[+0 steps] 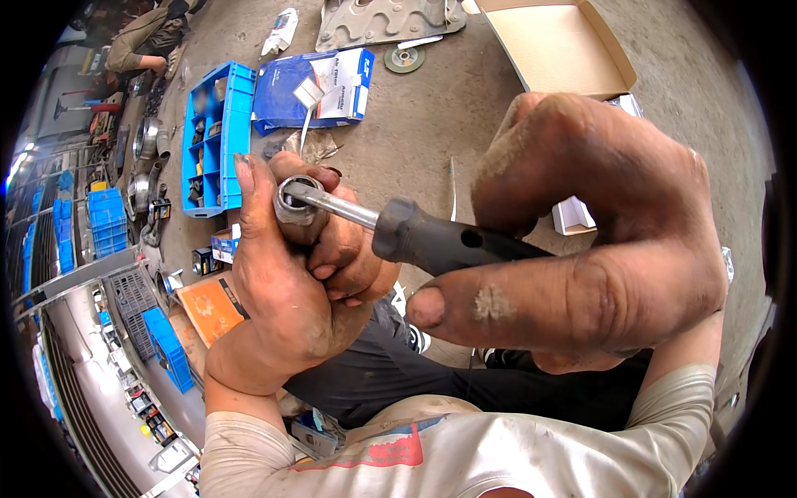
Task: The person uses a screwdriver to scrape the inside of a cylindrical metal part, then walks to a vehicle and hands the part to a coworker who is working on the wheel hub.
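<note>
My left hand [278, 286] is closed around a small hollow metal cylinder [299, 228], its round open end turned up toward me. Dark grime covers the fingertips. A screwdriver [423, 239] with a black handle and bright shank reaches in from the right, its tip inside the cylinder's opening. My right hand [614, 249] grips that handle between a bent forefinger and the thumb, and hides the handle's rear end. How deep the tip sits, and what is inside the cylinder, I cannot make out.
Beyond my left hand are a blue divided bin [241, 79] with small parts and a blue-white carton [278, 93]. Farther off lie an abrasive disc [404, 59] and a stamped metal plate [386, 23]. An open cardboard box [556, 46] stands far right. Another person [141, 41] crouches far left.
</note>
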Motion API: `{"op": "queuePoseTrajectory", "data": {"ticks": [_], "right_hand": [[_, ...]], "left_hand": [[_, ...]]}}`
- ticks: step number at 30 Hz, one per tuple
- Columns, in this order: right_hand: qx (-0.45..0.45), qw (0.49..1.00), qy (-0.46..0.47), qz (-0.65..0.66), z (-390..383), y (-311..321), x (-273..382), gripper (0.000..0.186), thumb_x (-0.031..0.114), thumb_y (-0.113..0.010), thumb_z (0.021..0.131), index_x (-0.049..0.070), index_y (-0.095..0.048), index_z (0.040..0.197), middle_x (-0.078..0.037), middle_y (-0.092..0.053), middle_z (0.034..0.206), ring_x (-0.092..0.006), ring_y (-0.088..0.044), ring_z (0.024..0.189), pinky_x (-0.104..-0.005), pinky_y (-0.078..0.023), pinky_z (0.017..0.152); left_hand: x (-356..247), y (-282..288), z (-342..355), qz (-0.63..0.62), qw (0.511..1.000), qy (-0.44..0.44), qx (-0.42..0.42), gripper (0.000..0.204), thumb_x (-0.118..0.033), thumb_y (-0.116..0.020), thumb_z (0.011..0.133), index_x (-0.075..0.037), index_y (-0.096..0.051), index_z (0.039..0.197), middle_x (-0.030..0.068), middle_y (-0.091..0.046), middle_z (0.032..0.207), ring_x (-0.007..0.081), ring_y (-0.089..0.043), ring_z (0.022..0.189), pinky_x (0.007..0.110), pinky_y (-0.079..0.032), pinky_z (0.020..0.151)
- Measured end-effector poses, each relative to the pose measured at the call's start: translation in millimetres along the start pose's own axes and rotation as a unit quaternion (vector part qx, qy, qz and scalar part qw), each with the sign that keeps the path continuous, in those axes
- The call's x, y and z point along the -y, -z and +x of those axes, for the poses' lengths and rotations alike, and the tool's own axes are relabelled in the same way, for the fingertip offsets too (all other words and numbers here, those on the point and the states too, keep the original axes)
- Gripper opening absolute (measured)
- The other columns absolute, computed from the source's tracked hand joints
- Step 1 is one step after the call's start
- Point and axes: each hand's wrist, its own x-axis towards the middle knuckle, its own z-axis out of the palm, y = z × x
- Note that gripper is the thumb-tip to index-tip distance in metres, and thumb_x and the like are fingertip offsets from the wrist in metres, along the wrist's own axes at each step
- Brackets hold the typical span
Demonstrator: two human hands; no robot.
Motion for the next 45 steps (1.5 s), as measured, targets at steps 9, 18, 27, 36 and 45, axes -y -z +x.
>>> {"op": "queuePoseTrajectory", "data": {"ticks": [9,18,27,36,45], "right_hand": [[0.068,0.996,-0.044,0.03,5,13,10,0.019,0.03,-0.065,0.075,0.016,-0.072,0.086,-0.002,-0.046,0.07,-0.0126,-0.048,0.057,-0.0248,-0.038,0.05],[0.052,0.997,-0.029,0.041,2,12,8,0.02,0.03,-0.068,0.073,0.015,-0.073,0.085,-0.001,-0.048,0.071,-0.0129,-0.049,0.06,-0.026,-0.039,0.051],[0.105,0.988,0.1,0.061,5,24,-13,0.019,0.023,-0.061,0.079,0.012,-0.071,0.091,-0.005,-0.051,0.074,-0.0162,-0.051,0.06,-0.0283,-0.041,0.051],[0.115,0.974,0.001,0.195,18,32,-10,0.028,0.008,-0.065,0.063,0.006,-0.071,0.091,-0.009,-0.054,0.073,-0.0186,-0.054,0.062,-0.0272,-0.042,0.053],[-0.156,0.768,-0.236,0.575,1,24,-20,0.038,0.031,-0.058,0.083,-0.004,-0.055,0.098,-0.012,-0.053,0.059,-0.0156,-0.047,0.045,-0.0258,-0.04,0.04]], "left_hand": [[-3,1,-2,-0.034,0.998,0.004,0.059,0.049,-0.058,-0.023,0.093,-0.013,-0.041,0.087,-0.0022,-0.018,0.046,0.0095,-0.016,0.035,0.026,-0.017,0.034],[-2,13,0,-0.046,0.987,0.04,0.152,0.046,-0.053,-0.022,0.095,-0.012,-0.042,0.085,-0.0017,-0.018,0.044,0.01,-0.015,0.034,0.027,-0.016,0.034],[-16,6,-5,-0.032,0.975,0.167,0.146,0.049,-0.049,-0.031,0.095,-0.006,-0.045,0.076,-0.0012,-0.02,0.045,0.0097,-0.018,0.033,0.026,-0.017,0.033],[-23,8,-8,-0.058,0.937,0.273,0.21,0.046,-0.05,-0.033,0.094,-0.009,-0.045,0.076,-0.0035,-0.019,0.044,0.0082,-0.018,0.034,0.026,-0.017,0.034],[-16,9,-4,-0.107,0.965,0.123,0.207,0.039,-0.044,-0.033,0.096,-0.011,-0.051,0.087,-0.0015,-0.029,0.055,0.0093,-0.026,0.042,0.025,-0.024,0.041]]}}
